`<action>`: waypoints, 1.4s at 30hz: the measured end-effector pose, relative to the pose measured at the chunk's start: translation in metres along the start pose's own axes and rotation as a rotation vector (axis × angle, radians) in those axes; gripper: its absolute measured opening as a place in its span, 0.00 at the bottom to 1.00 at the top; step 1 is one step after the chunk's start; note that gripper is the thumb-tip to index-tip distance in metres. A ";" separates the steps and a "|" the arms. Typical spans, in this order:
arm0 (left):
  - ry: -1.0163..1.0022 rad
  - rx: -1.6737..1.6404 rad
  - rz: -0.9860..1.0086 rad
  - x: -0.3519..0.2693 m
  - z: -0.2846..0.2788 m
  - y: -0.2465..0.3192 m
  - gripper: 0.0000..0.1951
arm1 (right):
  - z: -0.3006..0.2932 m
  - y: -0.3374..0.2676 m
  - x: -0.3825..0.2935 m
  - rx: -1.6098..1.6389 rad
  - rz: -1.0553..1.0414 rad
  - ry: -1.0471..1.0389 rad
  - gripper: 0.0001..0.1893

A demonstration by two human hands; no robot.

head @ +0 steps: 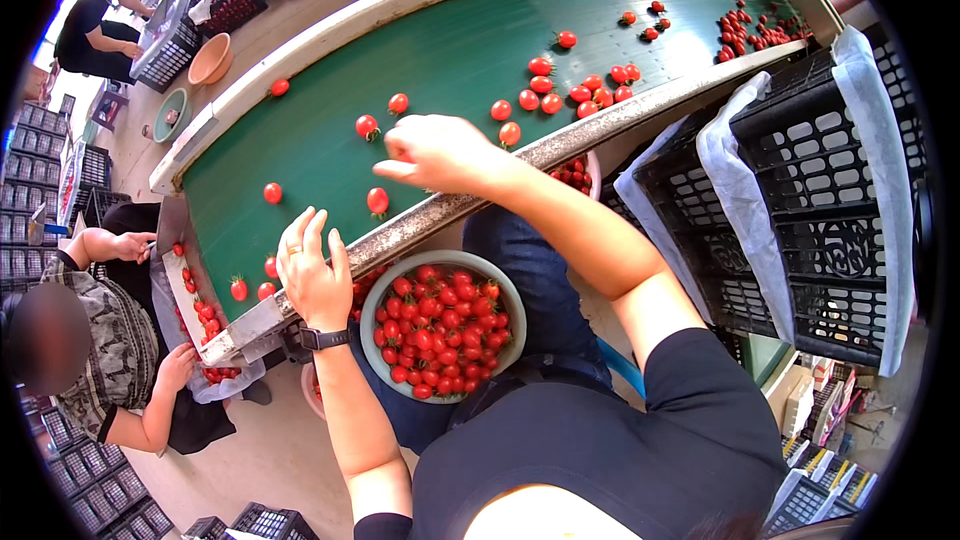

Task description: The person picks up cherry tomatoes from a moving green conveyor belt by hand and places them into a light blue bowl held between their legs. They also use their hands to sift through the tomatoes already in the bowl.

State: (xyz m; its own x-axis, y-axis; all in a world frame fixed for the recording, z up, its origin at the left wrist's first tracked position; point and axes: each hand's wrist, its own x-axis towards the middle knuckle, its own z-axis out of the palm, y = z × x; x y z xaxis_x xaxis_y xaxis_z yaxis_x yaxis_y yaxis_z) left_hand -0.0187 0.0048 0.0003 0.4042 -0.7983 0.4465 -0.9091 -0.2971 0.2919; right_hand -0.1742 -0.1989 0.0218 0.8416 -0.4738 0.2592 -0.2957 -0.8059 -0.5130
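My left hand (313, 270), with a ring and a dark wristwatch (324, 338), lies over the near rim (405, 236) of a green conveyor belt (322, 157). Its fingers are spread and nothing shows in them. Over the belt, my right hand (439, 154) has curled fingers and its thumb apart; whether it holds anything is hidden. A red cherry tomato (377, 200) sits just below that thumb, and another tomato (367, 127) lies beyond the knuckles. On my lap stands a round grey-green basin (369, 330) filled with cherry tomatoes (442, 330).
More tomatoes (540, 85) are scattered along the belt, denser at its far right. Black plastic crates (825, 217) with pale cloth liners stand at right. Tomatoes line a chute (196, 300) at the belt's left end, where a seated person (112, 330) has both hands nearby.
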 end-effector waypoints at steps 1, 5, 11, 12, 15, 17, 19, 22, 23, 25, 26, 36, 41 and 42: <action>-0.038 0.001 0.020 0.000 0.001 0.002 0.14 | -0.002 0.010 -0.012 -0.142 0.055 -0.040 0.19; -0.030 0.048 -0.024 -0.003 0.001 -0.003 0.12 | -0.020 0.024 -0.011 0.234 -0.011 -0.331 0.17; 0.002 0.032 -0.011 0.000 0.002 0.000 0.10 | -0.081 0.123 -0.024 -0.207 0.330 0.210 0.17; 0.022 0.036 -0.014 0.001 0.003 0.003 0.09 | -0.077 0.137 -0.026 -0.270 0.341 0.057 0.17; 0.050 0.039 -0.008 -0.002 0.004 0.000 0.08 | -0.078 0.158 -0.022 -0.173 0.341 -0.139 0.18; 0.070 0.033 0.000 -0.002 0.007 0.000 0.08 | -0.084 0.167 -0.021 0.264 0.462 -0.124 0.18; 0.090 0.038 -0.002 -0.002 0.006 -0.001 0.07 | -0.096 0.165 -0.024 0.950 0.516 0.048 0.18; 0.089 0.033 0.001 0.000 0.003 0.005 0.06 | -0.100 0.118 -0.024 1.244 0.442 0.045 0.19; 0.087 0.040 -0.002 -0.001 0.003 0.005 0.06 | -0.098 0.103 -0.021 1.173 0.400 -0.054 0.19; 0.084 0.043 0.000 -0.002 0.001 0.002 0.06 | -0.086 0.058 -0.008 0.748 0.228 -0.419 0.19; 0.078 0.042 -0.003 -0.001 0.001 0.003 0.06 | -0.068 0.046 -0.005 0.438 -0.037 -0.427 0.18; 0.101 0.039 -0.006 0.000 0.004 0.001 0.06 | 0.007 -0.011 0.054 -0.481 -0.305 -0.971 0.09; 0.133 0.028 -0.005 -0.002 0.004 0.001 0.07 | -0.020 -0.004 0.040 -0.009 -0.219 -0.758 0.12; 0.136 0.029 -0.003 -0.003 0.007 -0.001 0.07 | -0.029 -0.003 0.028 0.196 -0.189 -0.657 0.14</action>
State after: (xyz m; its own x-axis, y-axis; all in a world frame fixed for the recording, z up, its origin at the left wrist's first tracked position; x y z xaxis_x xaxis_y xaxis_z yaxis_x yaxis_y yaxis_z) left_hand -0.0194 0.0034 -0.0072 0.4148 -0.7196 0.5568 -0.9097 -0.3159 0.2694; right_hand -0.1629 -0.2201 0.0547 0.9872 0.0293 -0.1571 -0.0832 -0.7450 -0.6618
